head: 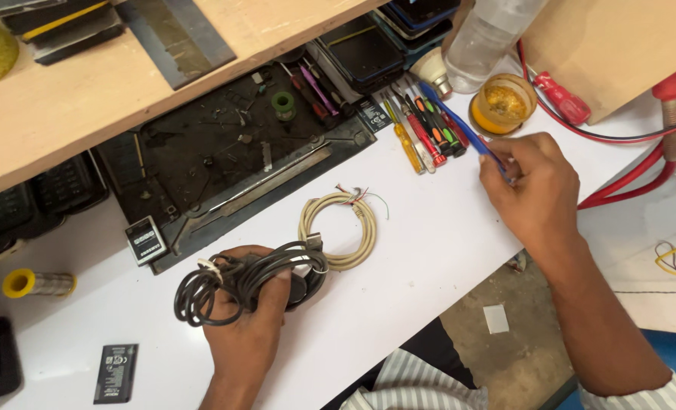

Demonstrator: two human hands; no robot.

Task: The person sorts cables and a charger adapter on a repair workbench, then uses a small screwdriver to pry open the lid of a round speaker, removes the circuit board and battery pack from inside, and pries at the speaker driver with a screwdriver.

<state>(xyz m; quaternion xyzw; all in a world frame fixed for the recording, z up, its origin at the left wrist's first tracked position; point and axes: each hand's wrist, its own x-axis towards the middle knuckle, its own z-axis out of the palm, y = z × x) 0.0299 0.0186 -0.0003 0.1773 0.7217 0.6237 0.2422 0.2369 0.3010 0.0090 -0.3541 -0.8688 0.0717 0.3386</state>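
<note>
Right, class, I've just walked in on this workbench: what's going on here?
A person sits at a white bench. The left hand grips a bundle of coiled black cable. The right hand pinches a blue-handled tool beside a row of small screwdrivers. A coiled beige cable with bared wire ends lies between the hands, untouched.

The scene is evenly and brightly lit from above. Soft shadows are cast under the wooden shelf [87, 99] at upper left. Slight glare is seen on the white worktop [429, 235]. Focus is sharp throughout; edges are barely distorted.
</note>
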